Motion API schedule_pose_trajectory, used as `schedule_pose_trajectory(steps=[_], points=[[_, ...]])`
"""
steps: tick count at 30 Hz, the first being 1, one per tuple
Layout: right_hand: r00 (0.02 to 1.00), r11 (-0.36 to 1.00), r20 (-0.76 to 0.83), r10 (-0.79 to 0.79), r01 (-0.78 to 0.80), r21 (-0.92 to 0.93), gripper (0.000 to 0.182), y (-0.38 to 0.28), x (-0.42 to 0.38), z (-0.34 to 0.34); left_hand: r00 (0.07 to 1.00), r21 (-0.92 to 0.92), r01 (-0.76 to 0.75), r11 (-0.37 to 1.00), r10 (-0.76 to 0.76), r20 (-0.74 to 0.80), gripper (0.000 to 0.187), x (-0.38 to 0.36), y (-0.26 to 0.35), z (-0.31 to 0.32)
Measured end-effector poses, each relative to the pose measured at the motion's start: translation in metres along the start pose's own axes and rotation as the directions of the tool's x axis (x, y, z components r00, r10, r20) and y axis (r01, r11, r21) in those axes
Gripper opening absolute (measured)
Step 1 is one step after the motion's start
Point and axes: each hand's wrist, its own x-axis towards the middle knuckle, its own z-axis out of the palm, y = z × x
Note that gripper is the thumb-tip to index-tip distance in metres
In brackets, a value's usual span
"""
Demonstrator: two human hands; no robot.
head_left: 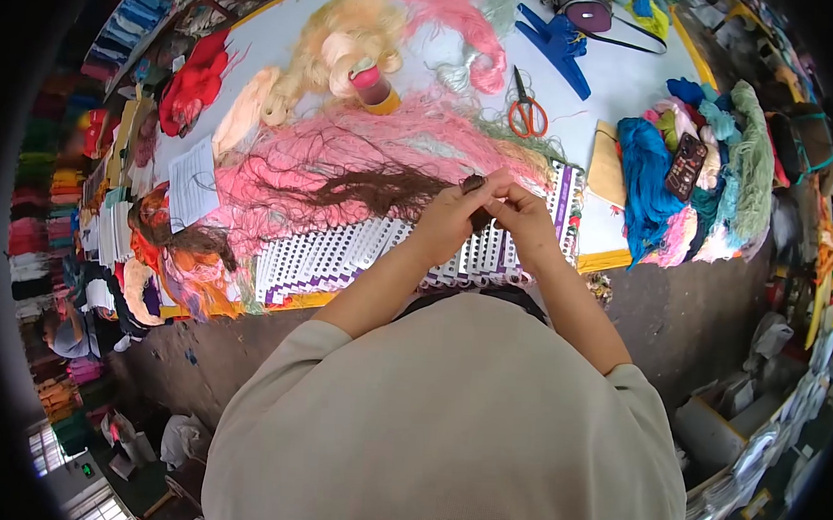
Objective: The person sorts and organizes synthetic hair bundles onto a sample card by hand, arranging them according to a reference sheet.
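Note:
A hank of dark brown thread [373, 191] stretches leftward over loose pink thread [291, 152]. My left hand [448, 217] is closed around its bunched right end, which pokes out above the fingers. My right hand [528, 223] meets the left one, fingers pinched together against the brown bundle; any single strand between them is too small to make out. Beneath both hands lies a row of white punched cards [343, 247] with purple edges, several overlapping.
Orange-handled scissors [528, 116], a blue plastic clamp-like piece [556, 50] and a thread cone [375, 89] lie farther back. On the right, a phone [686, 166] rests on coloured hanks [645, 177]. A printed sheet [193, 183] and red thread [194, 83] are left.

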Motion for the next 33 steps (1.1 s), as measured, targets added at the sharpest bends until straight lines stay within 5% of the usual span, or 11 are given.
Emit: schedule_pose_trajectory(steps=[5, 7, 14, 16, 18, 23, 25, 27, 29, 31, 33], points=[[0.999, 0.999, -0.006, -0.038, 0.038, 0.008, 0.01, 0.005, 0.004, -0.003, 0.989, 0.255, -0.145, 0.956, 0.148, 0.008, 0.035, 0.009, -0.005, -0.003], [1.0, 0.998, -0.02, -0.012, 0.013, 0.053, 0.009, -0.002, 0.001, -0.003, 1.0, -0.115, 0.015, 0.993, -0.015, 0.0, 0.034, 0.008, 0.003, 0.002], [0.993, 0.962, 0.009, 0.116, -0.114, 0.248, 0.004, 0.004, 0.011, -0.025, 0.997, -0.215, 0.077, 0.974, -0.079, -0.001, 0.034, 0.021, -0.002, 0.004], [0.998, 0.943, 0.006, 0.067, -0.065, 0.326, 0.003, 0.007, 0.012, -0.034, 0.924, 0.648, -0.374, 0.664, 0.329, 0.196, 0.03, 0.025, -0.004, -0.005], [0.992, 0.915, -0.123, -0.014, 0.063, 0.399, 0.005, 0.011, 0.013, -0.052, 0.971, -0.319, 0.01, 0.948, -0.086, -0.225, 0.022, 0.03, 0.005, -0.013], [0.967, 0.836, -0.231, -0.106, 0.213, 0.506, 0.001, 0.022, -0.024, -0.265, 0.865, -0.411, -0.105, 0.905, -0.121, -0.486, 0.013, 0.0, 0.049, -0.181], [0.633, 0.894, -0.774, -0.025, 0.36, 0.266, 0.006, -0.013, -0.069, -0.337, 0.747, -0.408, -0.267, 0.873, -0.08, -0.66, 0.013, -0.037, 0.079, -0.255], [0.62, 0.852, -0.769, -0.153, 0.477, 0.215, 0.01, -0.022, -0.112, -0.42, 0.649, -0.362, -0.428, 0.828, 0.003, -0.761, 0.016, -0.055, 0.096, -0.254], [-0.262, 0.906, -0.92, -0.293, 0.231, -0.354, 0.01, -0.063, -0.126, -0.421, 0.624, -0.196, -0.403, 0.894, 0.112, -0.773, 0.018, -0.045, 0.094, -0.223], [0.197, 0.854, -0.832, -0.518, 0.06, -0.517, 0.014, -0.019, -0.084, -0.431, 0.976, -0.384, -0.049, 0.922, -0.037, -0.213, 0.018, -0.02, 0.027, -0.256], [0.721, 0.935, -0.619, -0.312, 0.116, -0.336, 0.022, 0.044, -0.029, -0.414, 0.825, -0.35, 0.24, 0.906, -0.38, -0.419, 0.02, 0.029, -0.005, -0.149]])
